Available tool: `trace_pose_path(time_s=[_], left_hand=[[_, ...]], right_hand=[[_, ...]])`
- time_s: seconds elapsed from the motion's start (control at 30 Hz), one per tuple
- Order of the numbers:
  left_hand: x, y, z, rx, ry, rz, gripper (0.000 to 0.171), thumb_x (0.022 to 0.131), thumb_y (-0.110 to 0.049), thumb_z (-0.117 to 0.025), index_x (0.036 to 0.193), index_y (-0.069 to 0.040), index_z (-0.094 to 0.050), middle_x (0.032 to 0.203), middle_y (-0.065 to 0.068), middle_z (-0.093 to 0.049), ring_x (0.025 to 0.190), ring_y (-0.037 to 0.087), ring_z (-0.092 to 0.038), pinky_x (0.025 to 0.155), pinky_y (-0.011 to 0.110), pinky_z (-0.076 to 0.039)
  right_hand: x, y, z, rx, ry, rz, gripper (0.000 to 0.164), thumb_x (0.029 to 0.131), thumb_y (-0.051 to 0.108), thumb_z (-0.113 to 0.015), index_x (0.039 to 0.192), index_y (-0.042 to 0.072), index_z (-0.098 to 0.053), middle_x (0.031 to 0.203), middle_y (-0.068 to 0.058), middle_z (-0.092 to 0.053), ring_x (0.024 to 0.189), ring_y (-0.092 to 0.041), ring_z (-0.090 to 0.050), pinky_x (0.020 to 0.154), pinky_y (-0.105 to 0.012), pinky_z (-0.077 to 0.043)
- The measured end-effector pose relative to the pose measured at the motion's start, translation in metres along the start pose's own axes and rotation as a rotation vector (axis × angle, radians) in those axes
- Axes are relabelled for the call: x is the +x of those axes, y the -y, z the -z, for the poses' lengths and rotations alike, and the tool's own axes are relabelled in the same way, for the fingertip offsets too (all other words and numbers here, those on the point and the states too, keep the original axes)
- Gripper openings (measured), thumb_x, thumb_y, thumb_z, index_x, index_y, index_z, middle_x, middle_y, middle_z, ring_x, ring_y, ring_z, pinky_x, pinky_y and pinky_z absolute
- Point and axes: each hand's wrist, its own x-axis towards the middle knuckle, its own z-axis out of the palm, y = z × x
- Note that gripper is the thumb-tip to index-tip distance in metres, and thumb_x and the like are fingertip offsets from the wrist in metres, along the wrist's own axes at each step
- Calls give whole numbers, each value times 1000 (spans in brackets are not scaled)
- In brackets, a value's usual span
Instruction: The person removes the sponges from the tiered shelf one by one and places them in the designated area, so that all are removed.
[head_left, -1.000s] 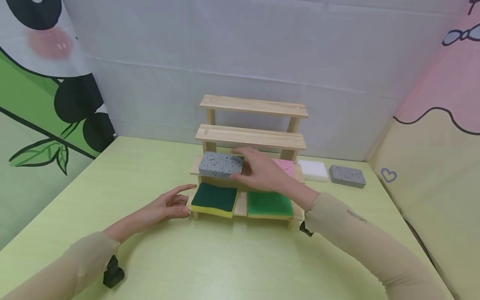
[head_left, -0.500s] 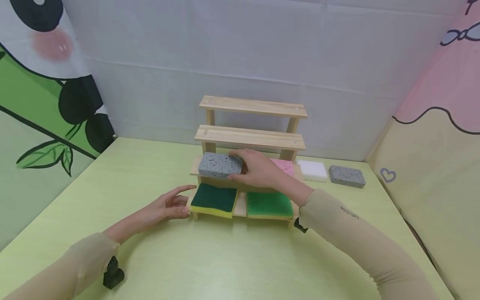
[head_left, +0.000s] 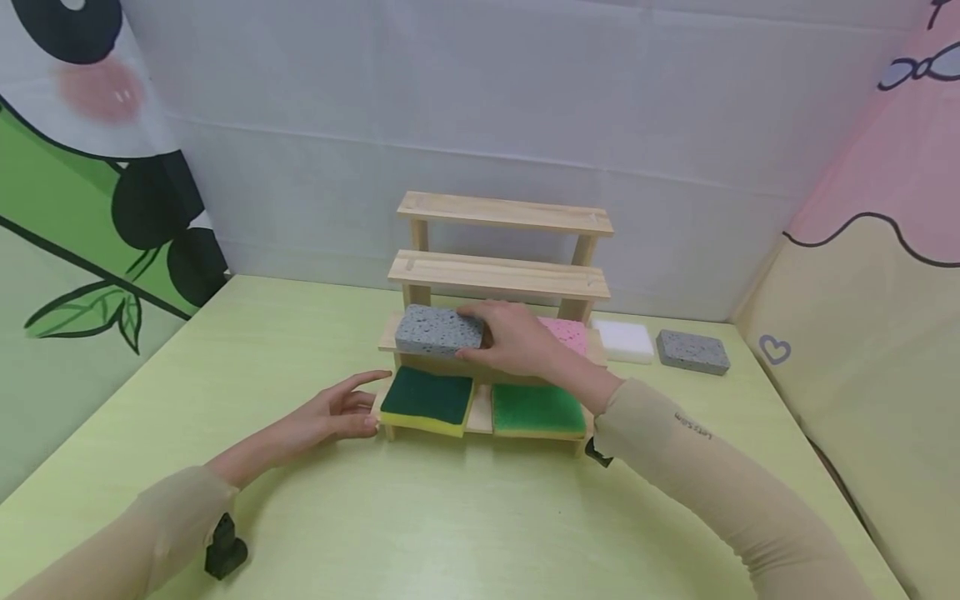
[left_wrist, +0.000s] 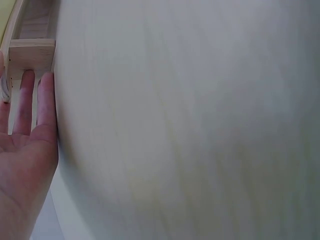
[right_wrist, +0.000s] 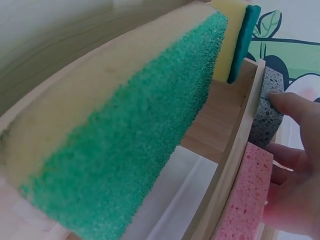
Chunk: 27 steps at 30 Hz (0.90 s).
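A grey speckled sponge (head_left: 438,330) lies on the second step up of a wooden tiered shelf (head_left: 498,275), at its left end. My right hand (head_left: 517,337) grips that sponge at its right end, thumb in front and fingers behind. In the right wrist view a pink sponge (right_wrist: 245,195) sits on the same step beside the hand. My left hand (head_left: 330,414) rests at the left end of the bottom step, fingers extended; in the left wrist view its fingertips (left_wrist: 46,80) reach the shelf's wooden end. Two scouring sponges, one dark green and yellow (head_left: 427,398), one bright green (head_left: 538,410), lie on the bottom step.
Right of the shelf, a white sponge (head_left: 626,342) and a darker grey sponge (head_left: 693,352) lie on the pale yellow-green table (head_left: 450,525). The upper two steps rise behind the hands. A pale cloth wall (head_left: 480,100) stands behind, with printed cloth at both sides.
My right hand has shifted slightly left and its forearm has come inward, with the grip on the grey sponge kept. The left hand stays at the shelf's end.
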Motion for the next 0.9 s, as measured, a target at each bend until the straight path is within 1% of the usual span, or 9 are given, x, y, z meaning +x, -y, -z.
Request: trace_pose_path(time_s=[0.13,0.2,0.3,0.37,0.53,0.6,0.7,0.8,0.9], left_hand=[[1,0,1,1,6,-10,72,100,-25,-58,158,-28,-16,152,22,-42,127,24,-58,105,40,-52],[1,1,1,-2,8,-9,71,100,-24,-58,158,-28,-17,151,22,-42,126,23,-58,104,39,-52],[1,2,2,-6,12,-14,71,100,-23,-58,158,-27,-16,151,22,-43,125,22,-59,104,38,-52],[2,2,2,-7,18,-19,71,100,-22,-57,158,-27,-16,151,22,-43,125,22,-59,104,38,-52],[2,3,3,-12,23,-24,70,101,-21,-56,158,-27,-16,151,22,-43,123,20,-60,104,37,-52],[2,3,4,-11,22,-21,70,101,-21,-56,158,-28,-15,150,21,-44,122,20,-60,103,36,-52],[2,3,4,-16,23,-14,70,101,-21,-56,158,-29,-16,150,20,-44,122,19,-60,103,35,-52],[2,3,3,-19,29,-20,70,101,-20,-56,158,-28,-15,150,21,-44,122,19,-60,103,35,-52],[3,4,3,-22,37,-35,71,101,-20,-55,158,-25,-14,150,23,-43,122,20,-60,103,35,-52]], right_hand=[[1,1,0,-24,-15,10,64,87,43,-74,139,10,-56,114,-4,-70,78,-13,-56,76,-31,-47],[1,1,0,-34,-14,7,64,87,43,-74,139,11,-56,116,-5,-71,81,-13,-57,83,-36,-48],[1,2,0,-39,-11,3,63,87,43,-74,139,11,-56,120,-5,-70,86,-15,-59,91,-42,-48],[1,2,0,-39,-10,-2,63,87,43,-74,139,11,-56,123,-5,-70,92,-15,-61,95,-44,-48],[1,1,0,-41,-12,-1,63,87,43,-74,139,11,-57,131,-7,-67,98,-17,-62,97,-45,-48],[1,1,0,-42,-11,1,63,87,42,-74,138,11,-57,129,-6,-68,94,-17,-62,96,-44,-48],[2,1,0,-49,-13,2,63,87,43,-74,138,11,-57,129,-6,-68,97,-16,-63,96,-44,-49],[2,1,1,-44,-3,-6,63,87,43,-74,139,11,-57,130,-6,-67,101,-17,-64,96,-45,-49],[3,1,1,-42,9,-14,64,86,44,-74,139,12,-57,133,-6,-66,106,-17,-64,99,-46,-47]])
